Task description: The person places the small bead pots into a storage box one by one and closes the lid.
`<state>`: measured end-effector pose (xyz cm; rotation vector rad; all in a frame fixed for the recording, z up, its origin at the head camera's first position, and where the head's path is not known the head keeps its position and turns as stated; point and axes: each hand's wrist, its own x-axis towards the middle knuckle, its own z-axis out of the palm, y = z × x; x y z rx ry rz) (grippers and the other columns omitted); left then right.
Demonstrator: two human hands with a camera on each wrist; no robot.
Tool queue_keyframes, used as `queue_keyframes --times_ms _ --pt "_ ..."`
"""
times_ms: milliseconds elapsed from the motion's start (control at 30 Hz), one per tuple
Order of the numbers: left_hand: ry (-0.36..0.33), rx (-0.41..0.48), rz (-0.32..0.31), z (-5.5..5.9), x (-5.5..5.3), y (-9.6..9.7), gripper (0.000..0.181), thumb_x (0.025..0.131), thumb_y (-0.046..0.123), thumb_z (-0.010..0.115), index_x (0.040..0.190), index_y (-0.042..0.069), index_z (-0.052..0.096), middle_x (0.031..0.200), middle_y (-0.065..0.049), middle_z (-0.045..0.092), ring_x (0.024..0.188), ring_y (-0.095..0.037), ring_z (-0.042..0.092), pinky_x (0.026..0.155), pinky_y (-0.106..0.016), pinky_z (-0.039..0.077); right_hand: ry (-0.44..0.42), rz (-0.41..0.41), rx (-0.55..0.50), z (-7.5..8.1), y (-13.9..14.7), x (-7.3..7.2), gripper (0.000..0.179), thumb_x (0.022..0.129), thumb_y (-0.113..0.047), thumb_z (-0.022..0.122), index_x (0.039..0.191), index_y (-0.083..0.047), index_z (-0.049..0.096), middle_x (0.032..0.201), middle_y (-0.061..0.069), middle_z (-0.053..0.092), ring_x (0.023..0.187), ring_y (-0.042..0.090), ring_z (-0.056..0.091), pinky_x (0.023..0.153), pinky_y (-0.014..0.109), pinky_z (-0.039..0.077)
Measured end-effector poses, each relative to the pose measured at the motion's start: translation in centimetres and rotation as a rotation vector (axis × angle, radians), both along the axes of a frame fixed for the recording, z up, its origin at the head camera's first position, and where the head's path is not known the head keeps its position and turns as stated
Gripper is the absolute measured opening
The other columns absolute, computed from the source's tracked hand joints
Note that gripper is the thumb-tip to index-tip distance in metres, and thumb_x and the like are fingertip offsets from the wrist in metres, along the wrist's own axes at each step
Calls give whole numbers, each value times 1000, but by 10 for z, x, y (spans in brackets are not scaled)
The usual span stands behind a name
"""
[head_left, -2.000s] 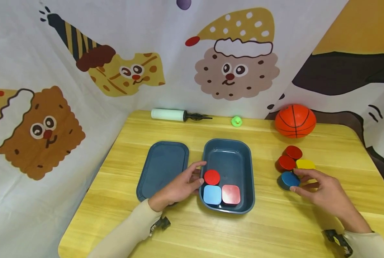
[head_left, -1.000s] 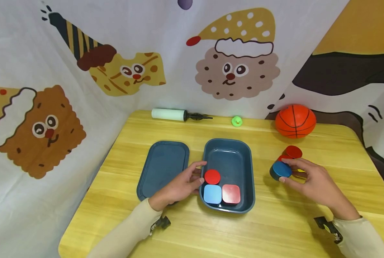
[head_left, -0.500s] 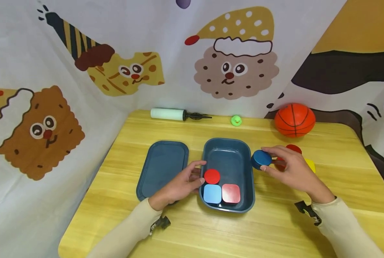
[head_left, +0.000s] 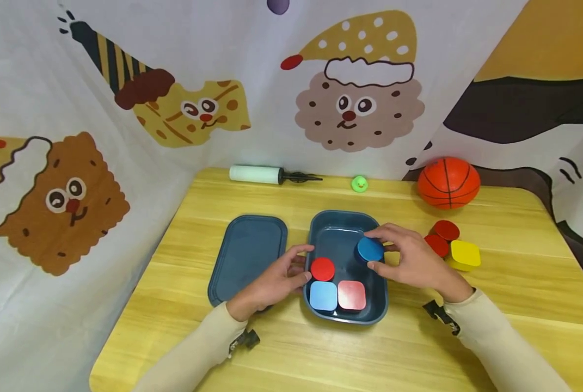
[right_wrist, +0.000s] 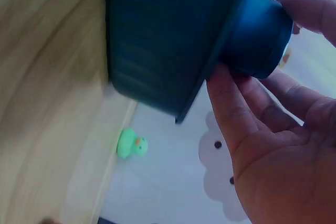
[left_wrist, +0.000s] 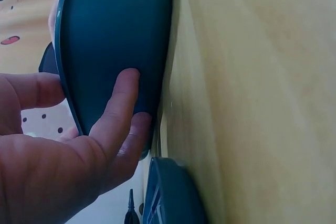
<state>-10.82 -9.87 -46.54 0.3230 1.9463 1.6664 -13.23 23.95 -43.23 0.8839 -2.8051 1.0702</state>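
Head view: high, facing forward and down over bench [head_left: 291,354]. Wrist views: close, low, turned sideways; all share box [head_left: 337,239].

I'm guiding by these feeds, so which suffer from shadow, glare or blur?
Head: bright and mostly sharp, with a pale sheen on the pink block and soft shadow near the right sleeve. Left wrist: dimmer, the grain of the table smeared. Right wrist: bluish and hazy, the wall of the tray dark, its rim soft, the blue block dim.
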Motion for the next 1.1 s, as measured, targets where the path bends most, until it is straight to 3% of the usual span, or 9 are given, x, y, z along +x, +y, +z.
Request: queue_keyframes --times_ms 200,467,667,1100 --pt "-12 15 4 1 0 0 67 106 10 63 165 22 35 149 -19 49 125 -30 63 87 -43 64 25 9 96 -3 -16 5 64 83 -29 92 140 -13 67 124 2 70 101 14 71 84 37 66" --pt "-5 29 19 1 -2 0 71 103 7 65 165 23 34 151 -19 49 126 -32 63 85 -44 65 135 63 207 -7 -33 10 63 87 -34 85 143 -13 66 129 1 69 108 14 65 89 39 63" --pt "-5 45 9 0 -2 0 69 104 5 64 165 17 34 152 -22 48 128 -35 63 86 -45 65 131 71 255 -11 -41 11 57 88 -40 84 136 -13 71 123 0 71 104 12 65 87 36 63" --pt "7 50 3 1 -3 -1 67 103 4 65 163 14 36 151 -23 48 127 -35 63 85 -44 65 93 79 367 -17 -50 14 51 91 -38 80 133 -10 72 127 7 72 108 20 68 93 43 63"
